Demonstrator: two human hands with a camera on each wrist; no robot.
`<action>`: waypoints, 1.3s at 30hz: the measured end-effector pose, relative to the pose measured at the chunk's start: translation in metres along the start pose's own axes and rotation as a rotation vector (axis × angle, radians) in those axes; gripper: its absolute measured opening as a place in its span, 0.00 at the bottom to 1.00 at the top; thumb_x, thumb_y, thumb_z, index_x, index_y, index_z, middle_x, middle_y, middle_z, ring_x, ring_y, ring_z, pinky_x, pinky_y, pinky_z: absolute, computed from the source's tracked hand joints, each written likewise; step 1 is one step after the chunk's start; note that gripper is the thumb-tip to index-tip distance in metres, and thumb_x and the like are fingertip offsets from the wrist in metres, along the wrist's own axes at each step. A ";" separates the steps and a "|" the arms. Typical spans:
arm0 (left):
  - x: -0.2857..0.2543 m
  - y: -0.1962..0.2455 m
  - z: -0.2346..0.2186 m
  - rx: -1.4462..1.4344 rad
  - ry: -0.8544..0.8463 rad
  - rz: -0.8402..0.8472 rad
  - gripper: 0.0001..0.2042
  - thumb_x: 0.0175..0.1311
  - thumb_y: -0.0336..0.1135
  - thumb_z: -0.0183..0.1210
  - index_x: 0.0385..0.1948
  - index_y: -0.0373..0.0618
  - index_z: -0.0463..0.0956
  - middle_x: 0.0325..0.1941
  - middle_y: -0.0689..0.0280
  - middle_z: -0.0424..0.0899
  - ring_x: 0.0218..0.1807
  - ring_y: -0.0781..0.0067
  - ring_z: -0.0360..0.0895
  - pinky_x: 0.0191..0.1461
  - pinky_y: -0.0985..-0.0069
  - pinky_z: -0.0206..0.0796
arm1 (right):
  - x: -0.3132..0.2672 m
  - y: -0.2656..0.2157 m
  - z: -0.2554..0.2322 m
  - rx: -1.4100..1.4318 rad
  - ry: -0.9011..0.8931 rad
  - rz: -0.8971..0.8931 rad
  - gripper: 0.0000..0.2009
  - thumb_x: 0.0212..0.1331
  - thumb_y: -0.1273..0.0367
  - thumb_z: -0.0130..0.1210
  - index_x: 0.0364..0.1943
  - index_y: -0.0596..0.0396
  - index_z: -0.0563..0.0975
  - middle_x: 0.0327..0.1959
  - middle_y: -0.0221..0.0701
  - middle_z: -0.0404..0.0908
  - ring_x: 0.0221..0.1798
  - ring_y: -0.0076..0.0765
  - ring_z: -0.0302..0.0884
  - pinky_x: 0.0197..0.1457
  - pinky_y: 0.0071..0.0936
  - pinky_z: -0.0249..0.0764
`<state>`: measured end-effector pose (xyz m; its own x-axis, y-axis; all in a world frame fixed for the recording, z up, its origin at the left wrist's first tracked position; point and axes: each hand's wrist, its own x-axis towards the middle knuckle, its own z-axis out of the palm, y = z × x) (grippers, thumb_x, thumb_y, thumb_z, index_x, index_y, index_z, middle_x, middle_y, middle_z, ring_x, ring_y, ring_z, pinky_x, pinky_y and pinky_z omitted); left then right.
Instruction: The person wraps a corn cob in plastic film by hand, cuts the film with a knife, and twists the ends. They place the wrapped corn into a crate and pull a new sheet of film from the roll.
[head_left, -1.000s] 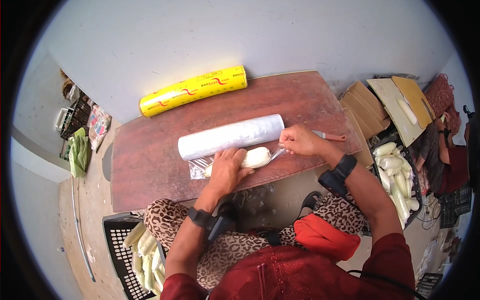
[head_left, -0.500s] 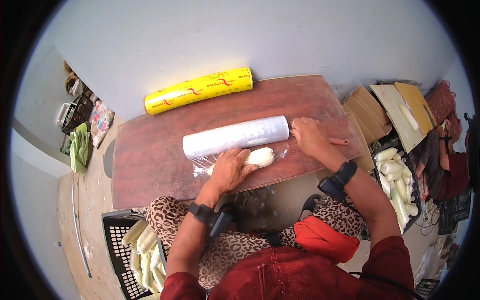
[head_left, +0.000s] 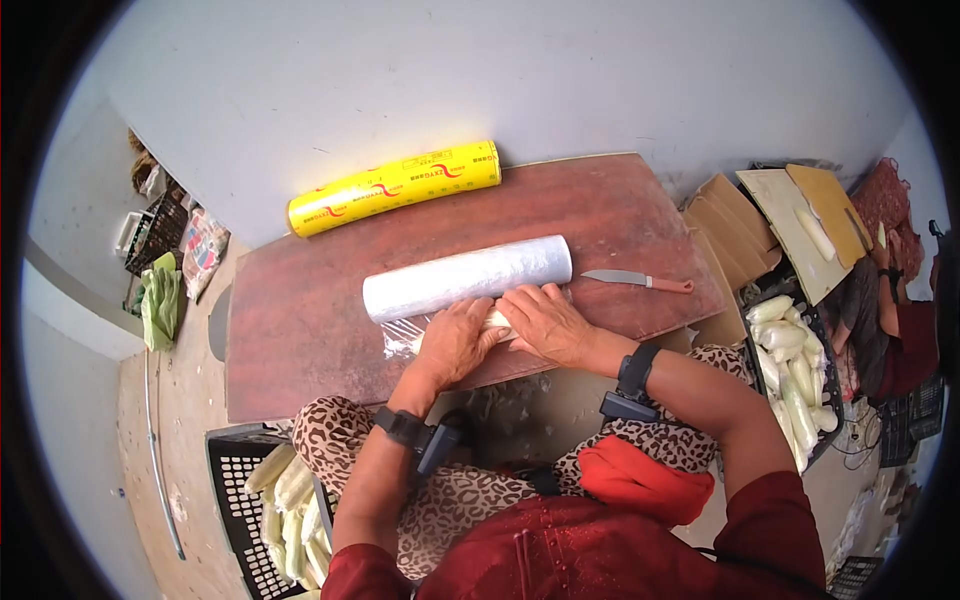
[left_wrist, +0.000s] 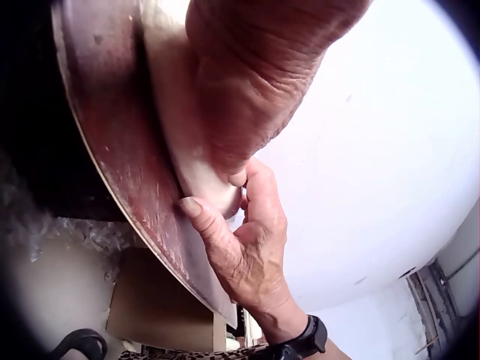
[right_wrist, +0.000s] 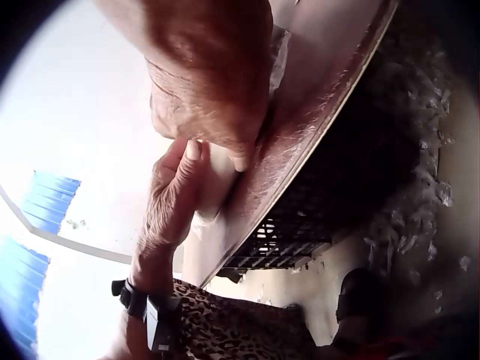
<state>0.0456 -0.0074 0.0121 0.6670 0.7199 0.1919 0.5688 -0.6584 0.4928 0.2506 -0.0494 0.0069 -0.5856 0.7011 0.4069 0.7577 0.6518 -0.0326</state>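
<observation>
A pale, long vegetable (head_left: 497, 320) lies on a sheet of clear film at the front of the reddish-brown board (head_left: 300, 330). My left hand (head_left: 455, 340) covers its left part with fingers curled over it. My right hand (head_left: 545, 320) grips its right end. In the left wrist view the right hand (left_wrist: 247, 247) has its thumb under the pale vegetable (left_wrist: 187, 172). The right wrist view shows the left hand (right_wrist: 172, 202) wrapped along the vegetable (right_wrist: 217, 180). Just behind both hands lies the roll of clear film (head_left: 467, 277).
A yellow film box (head_left: 395, 187) lies at the board's far edge. A knife (head_left: 635, 280) lies on the board to the right. Crates of pale vegetables stand at my left knee (head_left: 285, 490) and to my right (head_left: 795, 370). Cardboard pieces (head_left: 740, 220) are stacked beyond.
My right hand left the film's right end, moved past the knife and came back left onto the vegetable. The knife now lies uncovered. My left hand stayed on the vegetable.
</observation>
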 end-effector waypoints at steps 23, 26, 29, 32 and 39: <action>-0.066 -0.038 -0.040 0.373 -0.070 -0.186 0.12 0.57 0.44 0.61 0.36 0.46 0.79 0.38 0.61 0.80 0.49 0.59 0.74 0.55 0.63 0.60 | 0.000 0.003 -0.001 0.146 -0.089 -0.014 0.24 0.45 0.63 0.69 0.45 0.53 0.69 0.43 0.31 0.71 0.50 0.37 0.67 0.51 0.39 0.57; -0.081 -0.055 -0.045 0.480 -0.051 -0.280 0.07 0.58 0.38 0.58 0.31 0.49 0.81 0.37 0.63 0.80 0.49 0.60 0.75 0.54 0.62 0.61 | 0.001 0.003 -0.002 0.163 -0.115 -0.002 0.24 0.46 0.63 0.68 0.45 0.53 0.69 0.43 0.32 0.71 0.51 0.38 0.67 0.52 0.39 0.56; -0.091 -0.061 -0.056 0.521 -0.078 -0.433 0.07 0.59 0.37 0.55 0.28 0.50 0.82 0.39 0.62 0.82 0.49 0.57 0.77 0.55 0.58 0.63 | 0.001 0.004 -0.001 0.157 -0.129 0.006 0.23 0.47 0.63 0.68 0.45 0.53 0.69 0.44 0.32 0.71 0.52 0.39 0.66 0.53 0.40 0.56; -0.097 -0.069 -0.065 0.592 -0.145 -0.720 0.08 0.58 0.33 0.53 0.27 0.50 0.83 0.42 0.60 0.83 0.51 0.59 0.78 0.54 0.59 0.63 | 0.000 0.004 -0.003 0.161 -0.132 0.004 0.23 0.47 0.63 0.67 0.45 0.52 0.69 0.45 0.32 0.71 0.53 0.39 0.66 0.54 0.40 0.56; -0.091 -0.047 -0.085 0.265 0.169 -0.713 0.09 0.57 0.34 0.54 0.31 0.42 0.82 0.34 0.52 0.85 0.39 0.48 0.82 0.43 0.59 0.73 | 0.000 0.005 -0.003 0.170 -0.146 0.004 0.23 0.47 0.63 0.68 0.46 0.52 0.69 0.45 0.32 0.71 0.53 0.39 0.66 0.54 0.40 0.56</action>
<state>-0.0831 -0.0234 0.0433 0.0270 0.9987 0.0422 0.9430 -0.0394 0.3306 0.2552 -0.0466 0.0095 -0.6273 0.7303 0.2705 0.7081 0.6794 -0.1921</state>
